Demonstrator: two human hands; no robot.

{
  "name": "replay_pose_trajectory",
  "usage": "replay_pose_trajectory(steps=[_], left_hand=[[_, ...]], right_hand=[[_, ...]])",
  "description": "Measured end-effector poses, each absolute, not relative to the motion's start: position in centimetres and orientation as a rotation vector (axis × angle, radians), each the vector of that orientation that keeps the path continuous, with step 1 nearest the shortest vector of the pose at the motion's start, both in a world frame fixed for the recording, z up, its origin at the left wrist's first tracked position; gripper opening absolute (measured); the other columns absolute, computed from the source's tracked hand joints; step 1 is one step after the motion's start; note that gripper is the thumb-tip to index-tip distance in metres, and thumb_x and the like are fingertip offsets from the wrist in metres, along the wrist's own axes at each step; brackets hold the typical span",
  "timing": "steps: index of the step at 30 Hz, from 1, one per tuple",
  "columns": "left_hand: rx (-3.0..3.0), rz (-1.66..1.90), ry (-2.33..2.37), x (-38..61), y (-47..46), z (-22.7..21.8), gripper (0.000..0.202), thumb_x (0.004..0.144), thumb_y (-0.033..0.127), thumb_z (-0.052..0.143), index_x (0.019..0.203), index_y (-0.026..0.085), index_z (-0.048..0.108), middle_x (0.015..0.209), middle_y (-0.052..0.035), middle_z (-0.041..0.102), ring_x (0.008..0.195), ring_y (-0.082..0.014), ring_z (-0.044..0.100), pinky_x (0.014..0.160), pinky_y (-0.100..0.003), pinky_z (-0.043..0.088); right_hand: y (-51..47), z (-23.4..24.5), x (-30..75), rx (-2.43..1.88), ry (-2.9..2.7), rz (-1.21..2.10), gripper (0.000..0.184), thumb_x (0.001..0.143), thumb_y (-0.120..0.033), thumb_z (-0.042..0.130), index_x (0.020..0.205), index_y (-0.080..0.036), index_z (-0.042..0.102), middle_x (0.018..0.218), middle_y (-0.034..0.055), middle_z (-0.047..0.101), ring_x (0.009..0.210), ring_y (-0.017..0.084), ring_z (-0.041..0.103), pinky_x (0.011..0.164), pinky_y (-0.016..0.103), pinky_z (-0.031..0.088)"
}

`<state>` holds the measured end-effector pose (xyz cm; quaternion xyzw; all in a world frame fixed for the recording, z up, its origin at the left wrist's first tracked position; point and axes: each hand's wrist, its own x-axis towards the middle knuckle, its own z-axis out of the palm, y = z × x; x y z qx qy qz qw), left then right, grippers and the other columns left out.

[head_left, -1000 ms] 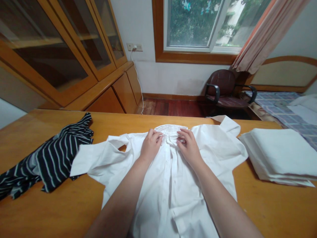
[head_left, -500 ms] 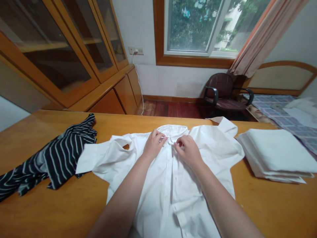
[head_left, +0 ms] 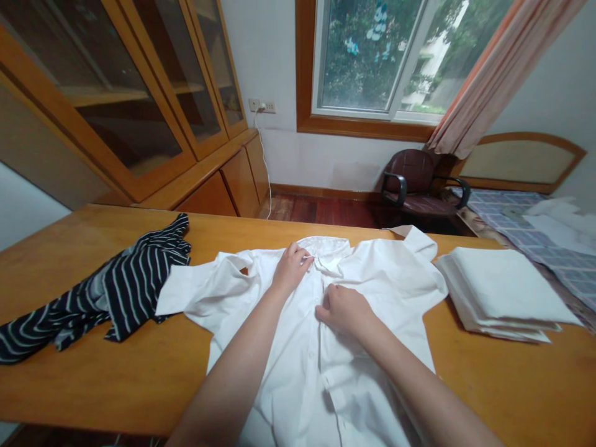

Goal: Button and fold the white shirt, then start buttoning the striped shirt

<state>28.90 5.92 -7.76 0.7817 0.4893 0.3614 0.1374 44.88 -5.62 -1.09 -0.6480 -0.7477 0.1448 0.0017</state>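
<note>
A white short-sleeved shirt [head_left: 298,347] lies spread face up, its collar [head_left: 328,246] at the far side and its front opening running toward me. At the left side of the collar, my left hand [head_left: 292,267] pinches the cloth edge between thumb and fingers. My right hand [head_left: 345,308] is lower, with curled fingers and thumb on the front edge just below the collar. The cloth between its fingertips is mostly hidden by the hand. Below it, the right front panel lies partly folded and wrinkled.
A crumpled black-and-white striped garment [head_left: 125,282] lies left of the shirt on the wooden table [head_left: 139,379]. Folded white cloths [head_left: 507,288] are stacked at the right. Beyond stand a glass-door cabinet [head_left: 186,155], an office chair [head_left: 412,180] and a bed [head_left: 512,211].
My right hand has left the collar and moved down along the front edge of the shirt. My left hand keeps its pinch at the collar. The view has shifted slightly.
</note>
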Motion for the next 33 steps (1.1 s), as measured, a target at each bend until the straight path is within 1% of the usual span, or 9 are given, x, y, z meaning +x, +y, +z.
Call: replay_pose_trajectory(steps=[3, 8, 13, 16, 21, 25, 29, 31, 33], left_hand=[[2.285, 1.037, 1.426, 28.9, 6.0, -7.9, 0.007, 0.089, 0.025, 0.064, 0.085, 0.019, 0.066, 0.09, -0.0033, 0.052, 0.091, -0.0199, 0.056, 0.088, -0.036, 0.048], [2.31, 1.039, 1.423, 28.9, 6.2, -8.2, 0.008, 0.089, 0.026, 0.064, 0.086, 0.019, 0.066, 0.091, -0.0036, 0.052, 0.092, -0.0205, 0.057, 0.089, -0.035, 0.048], [2.319, 1.019, 1.468, 29.0, 6.6, -8.4, 0.009, 0.09, 0.027, 0.063, 0.086, 0.019, 0.066, 0.092, -0.0043, 0.053, 0.091, -0.0207, 0.057, 0.087, -0.035, 0.048], [2.347, 0.994, 1.5, 29.1, 6.9, -8.4, 0.01, 0.091, 0.027, 0.063, 0.087, 0.019, 0.067, 0.093, -0.0047, 0.054, 0.092, -0.0205, 0.057, 0.088, -0.034, 0.048], [2.39, 0.931, 1.514, 29.3, 7.8, -7.7, 0.013, 0.092, 0.03, 0.061, 0.089, 0.019, 0.067, 0.096, -0.005, 0.056, 0.092, -0.0194, 0.059, 0.087, -0.031, 0.048], [2.445, 0.915, 1.49, 29.3, 8.6, -7.0, 0.014, 0.093, 0.03, 0.06, 0.09, 0.019, 0.068, 0.096, -0.005, 0.056, 0.09, -0.0192, 0.06, 0.085, -0.031, 0.048], [2.455, 0.932, 1.435, 29.3, 9.2, -6.5, 0.01, 0.092, 0.024, 0.06, 0.09, 0.019, 0.068, 0.096, -0.0054, 0.055, 0.092, -0.0201, 0.059, 0.088, -0.033, 0.049], [2.43, 0.974, 1.417, 29.3, 9.3, -6.3, 0.011, 0.091, 0.017, 0.058, 0.093, 0.018, 0.069, 0.097, -0.0055, 0.055, 0.094, -0.02, 0.059, 0.09, -0.034, 0.049], [2.39, 1.051, 1.419, 29.4, 9.2, -6.0, 0.019, 0.089, 0.011, 0.055, 0.1, 0.019, 0.068, 0.101, -0.006, 0.054, 0.097, -0.0198, 0.059, 0.093, -0.034, 0.049]], right_hand=[[-5.5, -0.9, 44.5, -2.104, -2.356, 0.41, 0.033, 0.085, -0.038, 0.053, 0.094, -0.011, 0.07, 0.088, 0.0184, 0.074, 0.079, 0.03, 0.07, 0.064, 0.034, 0.044], [-5.3, -1.0, 44.6, -2.134, -2.408, 0.391, 0.028, 0.084, -0.03, 0.052, 0.084, -0.013, 0.074, 0.083, 0.018, 0.074, 0.079, 0.03, 0.072, 0.064, 0.032, 0.045], [-5.6, -0.6, 44.9, -2.124, -2.427, 0.285, 0.028, 0.084, -0.026, 0.052, 0.088, -0.012, 0.075, 0.086, 0.0189, 0.074, 0.077, 0.029, 0.071, 0.063, 0.032, 0.044], [-5.8, 0.1, 45.4, -2.08, -2.437, 0.334, 0.025, 0.083, -0.026, 0.053, 0.084, -0.015, 0.075, 0.084, 0.016, 0.075, 0.075, 0.027, 0.07, 0.061, 0.03, 0.041], [-6.1, 0.7, 45.5, -1.89, -2.381, 0.479, 0.02, 0.083, -0.027, 0.055, 0.081, -0.018, 0.072, 0.078, 0.0086, 0.074, 0.069, 0.02, 0.066, 0.057, 0.026, 0.034], [-5.8, -0.4, 45.5, -1.655, -2.301, 0.687, 0.018, 0.087, -0.021, 0.054, 0.084, -0.017, 0.071, 0.078, 0.0048, 0.073, 0.068, 0.016, 0.063, 0.061, 0.023, 0.037], [-4.3, -1.7, 46.8, -1.412, -2.145, 0.804, 0.017, 0.088, -0.015, 0.054, 0.093, -0.018, 0.071, 0.083, 0.0026, 0.072, 0.072, 0.014, 0.062, 0.068, 0.023, 0.042], [-3.0, -2.1, 47.8, -1.351, -2.083, 0.74, 0.016, 0.089, -0.016, 0.055, 0.094, -0.018, 0.07, 0.082, 0.0019, 0.069, 0.071, 0.014, 0.06, 0.069, 0.024, 0.044], [-1.3, -2.5, 48.7, -1.303, -2.047, 0.639, 0.015, 0.089, -0.017, 0.056, 0.096, -0.018, 0.069, 0.084, 0.0023, 0.065, 0.073, 0.014, 0.06, 0.071, 0.026, 0.047]])
